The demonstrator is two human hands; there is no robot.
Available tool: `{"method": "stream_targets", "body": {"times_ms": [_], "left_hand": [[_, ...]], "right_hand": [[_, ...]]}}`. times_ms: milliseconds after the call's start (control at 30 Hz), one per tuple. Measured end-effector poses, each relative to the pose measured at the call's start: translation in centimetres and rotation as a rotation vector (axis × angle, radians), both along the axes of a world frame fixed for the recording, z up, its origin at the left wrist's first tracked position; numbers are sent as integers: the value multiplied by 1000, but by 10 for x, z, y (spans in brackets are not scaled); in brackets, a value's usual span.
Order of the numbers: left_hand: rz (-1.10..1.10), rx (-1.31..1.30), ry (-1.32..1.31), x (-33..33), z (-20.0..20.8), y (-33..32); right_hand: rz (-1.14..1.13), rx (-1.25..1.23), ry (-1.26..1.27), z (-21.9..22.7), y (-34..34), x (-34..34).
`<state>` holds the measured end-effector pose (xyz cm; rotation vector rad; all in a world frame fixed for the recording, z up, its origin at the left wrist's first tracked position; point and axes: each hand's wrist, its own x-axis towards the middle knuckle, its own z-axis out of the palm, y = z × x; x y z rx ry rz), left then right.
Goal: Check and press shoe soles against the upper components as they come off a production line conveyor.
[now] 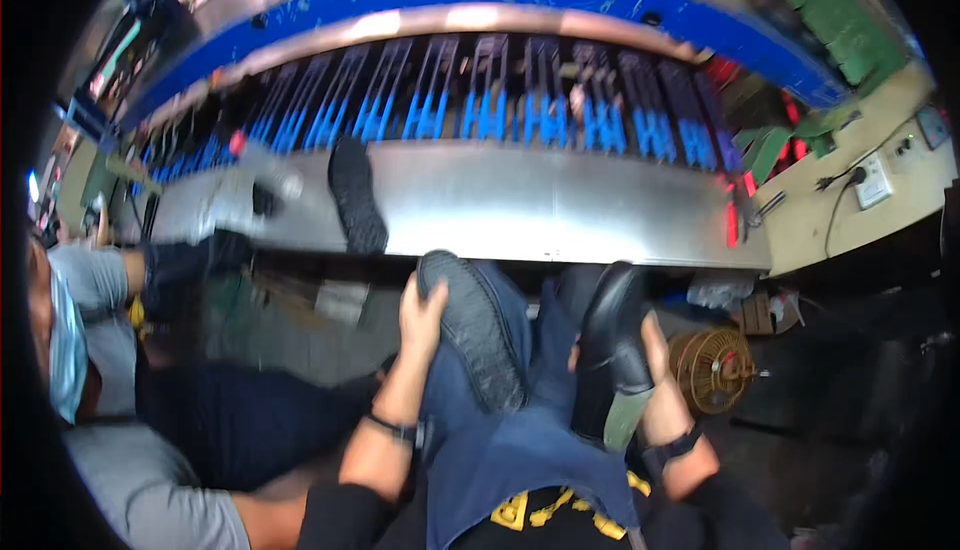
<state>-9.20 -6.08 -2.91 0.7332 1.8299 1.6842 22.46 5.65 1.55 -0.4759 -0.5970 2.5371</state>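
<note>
My left hand [421, 318] grips a black shoe sole [472, 335] near its upper end, thumb on the textured face, the sole lying over my left thigh. In my right hand [655, 350] is a black shoe upper [612, 325], toe end pointing away from me; a green piece [626, 420] shows at its near end. The two are held side by side, apart, over my dark blue apron [520, 460]. The fingers under the shoe upper are mostly hidden. Another black sole [357, 198] lies on the metal bench.
The metal bench [480, 200] runs across ahead, with a conveyor of blue-tipped rods [485, 115] behind it. A bottle [275, 175] lies left; a red-handled tool [731, 220] is right. Beside my right arm stands a round wire-like reel [715, 368]. A co-worker [130, 460] sits close left.
</note>
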Motion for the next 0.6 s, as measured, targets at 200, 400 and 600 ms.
{"method": "stream_targets", "body": {"times_ms": [200, 400, 600], "left_hand": [[-15, -50, 339, 65, 42, -42], [-532, 413, 280, 98, 189, 123], [-542, 230, 282, 62, 393, 414]], "right_hand": [[30, -273, 180, -29, -36, 23], [15, -416, 307, -84, -13, 48], [121, -521, 375, -98, 8, 42]]}}
